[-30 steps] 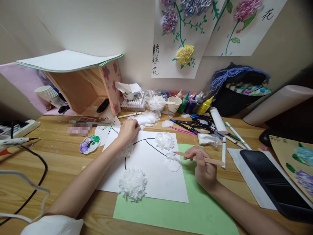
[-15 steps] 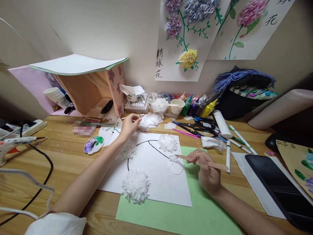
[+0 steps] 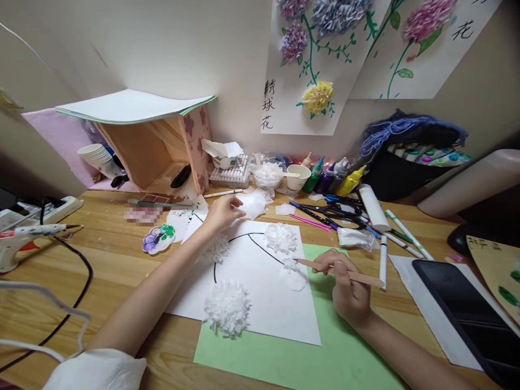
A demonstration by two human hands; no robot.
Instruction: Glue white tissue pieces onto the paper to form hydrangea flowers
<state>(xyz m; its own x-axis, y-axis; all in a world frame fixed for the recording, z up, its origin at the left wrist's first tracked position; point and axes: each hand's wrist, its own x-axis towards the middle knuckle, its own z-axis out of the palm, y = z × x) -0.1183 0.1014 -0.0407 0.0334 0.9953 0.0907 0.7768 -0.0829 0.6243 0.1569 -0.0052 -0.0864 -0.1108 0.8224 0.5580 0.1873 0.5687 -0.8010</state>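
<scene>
Right hand (image 3: 350, 287): fingers closed in a pen grip on a wooden stick (image 3: 365, 277). The stick's dark tip meets, or sits just beside, a small tissue cluster (image 3: 290, 264) at the right edge of the white sheet (image 3: 268, 303).

Left hand (image 3: 225, 212): positioned beyond the sheet's far edge, at the pile of white tissue pieces (image 3: 254, 203). Fingers are curled, with thumb and forefinger near each other — whether a piece is pinched between them cannot be told.

The white sheet partly overlies a green sheet (image 3: 333, 357). It carries drawn black lines and a large tissue flower (image 3: 227, 309) at the near edge; a second tissue flower (image 3: 280, 237) sits near the far right corner.
</scene>
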